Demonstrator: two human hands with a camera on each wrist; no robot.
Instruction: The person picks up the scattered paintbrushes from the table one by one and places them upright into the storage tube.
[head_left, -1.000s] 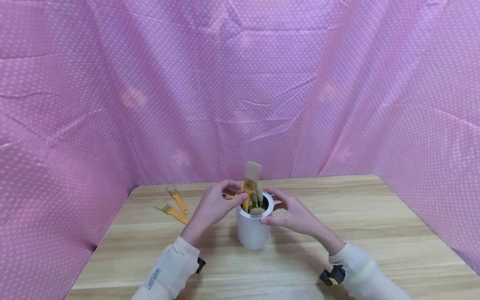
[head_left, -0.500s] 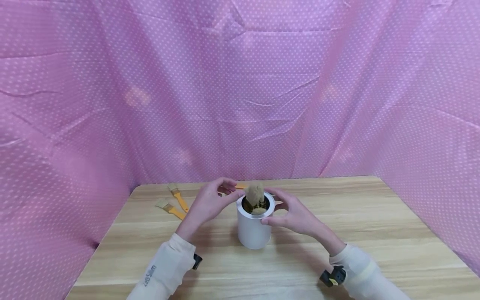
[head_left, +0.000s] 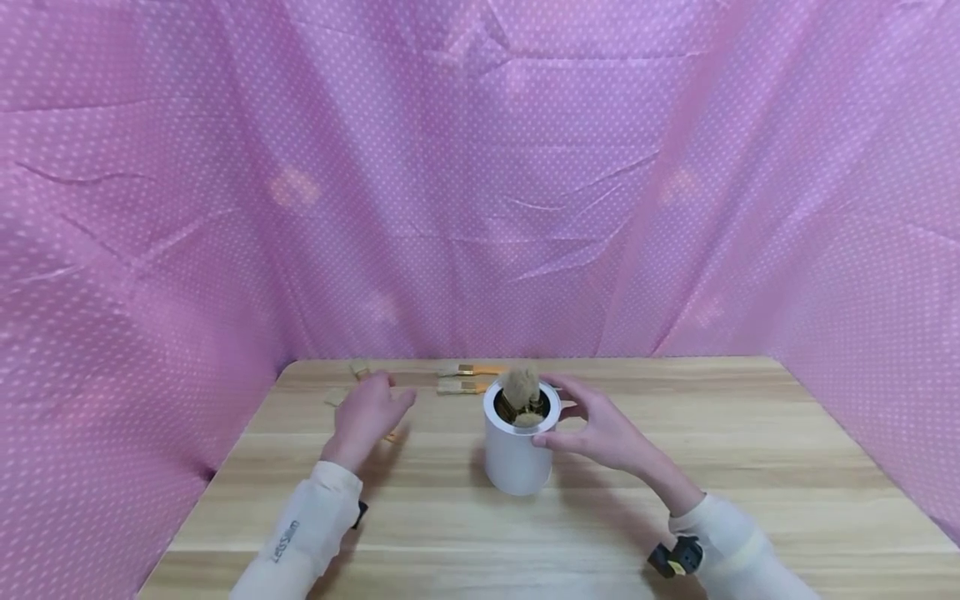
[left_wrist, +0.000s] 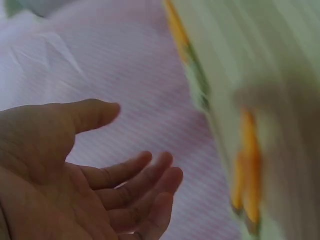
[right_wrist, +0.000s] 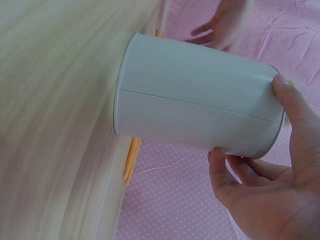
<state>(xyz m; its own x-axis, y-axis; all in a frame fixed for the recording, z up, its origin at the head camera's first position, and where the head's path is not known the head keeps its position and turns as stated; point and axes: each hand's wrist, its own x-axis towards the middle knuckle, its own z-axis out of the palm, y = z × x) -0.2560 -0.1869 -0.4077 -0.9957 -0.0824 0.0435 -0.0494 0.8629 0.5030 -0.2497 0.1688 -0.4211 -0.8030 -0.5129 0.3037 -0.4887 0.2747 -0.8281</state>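
Observation:
A white can [head_left: 517, 462] stands upright on the wooden table, with several paintbrushes [head_left: 521, 388] in it, bristles up. Thumb and fingers of my right hand [head_left: 603, 429] grip the can near its top from the right side. In the right wrist view the can [right_wrist: 195, 95] looks white all round, with one seam along its wall. Over the left of the table is my left hand [head_left: 366, 423], holding nothing, its fingers loosely spread in the left wrist view. It partly covers two flat paintbrushes with orange handles, whose bristles [head_left: 335, 397] show beyond it.
Behind the can lie two more orange-handled paintbrushes, one farther back [head_left: 467, 370] and one nearer [head_left: 461, 387], bristles pointing left. Pink dotted cloth [head_left: 480, 208] hangs around the table [head_left: 750, 442] at the back and both sides.
The paintbrush my left hand held above the can has gone down into it and been let go. My left hand has moved left, over the loose paintbrushes. My right hand keeps its grip.

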